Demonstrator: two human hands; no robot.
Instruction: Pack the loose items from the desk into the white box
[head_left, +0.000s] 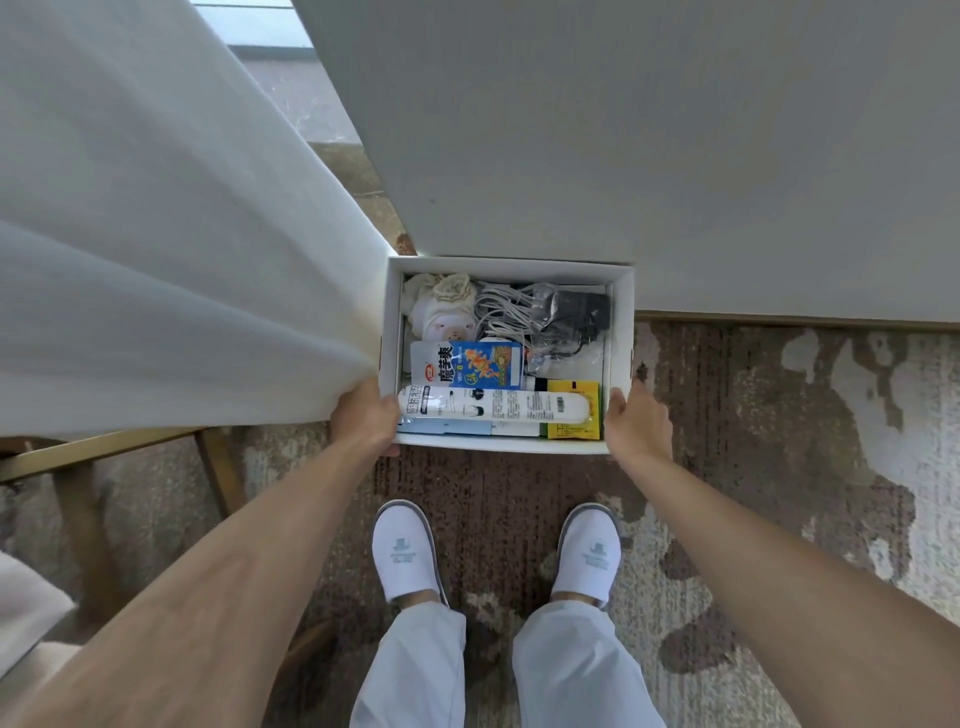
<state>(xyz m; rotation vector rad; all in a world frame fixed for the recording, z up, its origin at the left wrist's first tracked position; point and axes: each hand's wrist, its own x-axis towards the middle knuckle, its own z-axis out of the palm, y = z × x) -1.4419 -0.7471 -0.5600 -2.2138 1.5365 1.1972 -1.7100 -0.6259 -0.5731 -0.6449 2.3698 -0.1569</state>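
The white box (621, 332) is low down over the carpet, its far end against the foot of a white wall or cabinet. Inside lie a cream plush toy (444, 306), a bag with white cables and a black charger (545, 312), a blue snack packet (467, 364), a long white tube-shaped pack (493, 404) and a yellow-green packet (574, 410). My left hand (363, 418) grips the box's near left corner. My right hand (636, 421) holds the near right corner, fingers against the side wall.
A white curtain (156, 234) hangs at the left and touches the box's left side. A wooden chair frame (104, 452) stands below it. My feet in white slippers (402, 551) stand on the patterned carpet just in front of the box.
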